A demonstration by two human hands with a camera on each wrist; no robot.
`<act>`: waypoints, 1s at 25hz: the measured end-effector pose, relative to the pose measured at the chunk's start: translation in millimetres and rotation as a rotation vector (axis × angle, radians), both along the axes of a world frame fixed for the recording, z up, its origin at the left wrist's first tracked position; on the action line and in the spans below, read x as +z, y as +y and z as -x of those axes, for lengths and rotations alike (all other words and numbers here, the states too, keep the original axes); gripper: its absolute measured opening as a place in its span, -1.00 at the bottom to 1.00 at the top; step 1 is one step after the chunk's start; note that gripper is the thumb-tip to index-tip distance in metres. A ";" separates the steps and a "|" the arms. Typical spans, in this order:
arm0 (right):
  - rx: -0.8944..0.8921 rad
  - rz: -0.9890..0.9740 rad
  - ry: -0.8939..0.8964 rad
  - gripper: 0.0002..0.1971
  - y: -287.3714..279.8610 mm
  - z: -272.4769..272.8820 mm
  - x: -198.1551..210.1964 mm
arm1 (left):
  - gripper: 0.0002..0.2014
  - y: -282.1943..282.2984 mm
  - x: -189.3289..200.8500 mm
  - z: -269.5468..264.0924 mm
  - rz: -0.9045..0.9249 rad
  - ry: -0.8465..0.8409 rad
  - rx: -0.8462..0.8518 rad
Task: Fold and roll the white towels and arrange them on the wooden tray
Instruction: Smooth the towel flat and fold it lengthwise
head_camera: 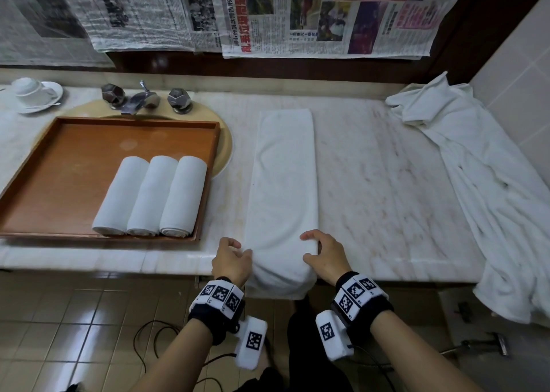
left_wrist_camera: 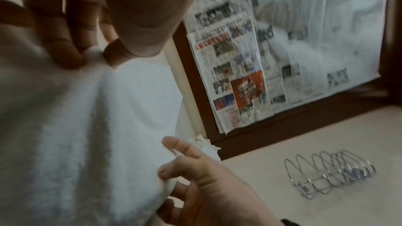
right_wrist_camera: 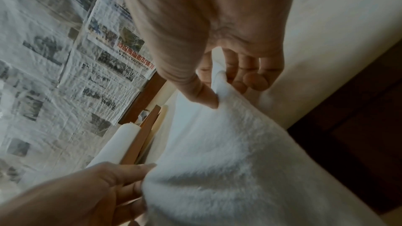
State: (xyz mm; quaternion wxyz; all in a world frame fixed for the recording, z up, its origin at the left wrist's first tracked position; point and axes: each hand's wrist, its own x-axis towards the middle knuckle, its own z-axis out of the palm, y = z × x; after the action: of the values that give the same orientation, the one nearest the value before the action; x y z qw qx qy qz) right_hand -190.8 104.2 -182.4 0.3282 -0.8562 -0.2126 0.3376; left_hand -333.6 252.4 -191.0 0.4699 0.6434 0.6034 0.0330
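A white towel (head_camera: 282, 177), folded into a long strip, lies on the marble counter (head_camera: 387, 183), and its near end hangs over the front edge. My left hand (head_camera: 242, 250) pinches the near end's left edge, and the left wrist view shows its fingertips (left_wrist_camera: 74, 57) nipping the towel (left_wrist_camera: 87, 126). My right hand (head_camera: 309, 247) pinches the right edge, thumb and fingers closed on the cloth (right_wrist_camera: 222, 82). The wooden tray (head_camera: 59, 159) sits to the left over the sink. Three rolled white towels (head_camera: 151, 195) lie side by side in its near right corner.
A heap of unfolded white towels (head_camera: 476, 168) covers the counter's right end and spills over its edge. Behind the tray stand the faucet (head_camera: 140, 98) and a cup on a saucer (head_camera: 32, 94). Newspaper (head_camera: 297, 13) covers the back wall. A wire rack (left_wrist_camera: 330, 174) appears in the left wrist view.
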 end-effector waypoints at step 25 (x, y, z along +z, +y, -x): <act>-0.067 0.276 -0.093 -0.70 44.3 -21.6 -0.6 | -0.65 37.4 7.5 -50.0 -0.028 0.121 0.025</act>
State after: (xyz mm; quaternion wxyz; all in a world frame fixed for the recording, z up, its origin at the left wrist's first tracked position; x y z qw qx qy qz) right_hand -169.3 148.6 -182.9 0.2082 -0.9145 -0.1505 0.3126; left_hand -283.6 289.8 -183.5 0.4230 0.6432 0.6382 0.0086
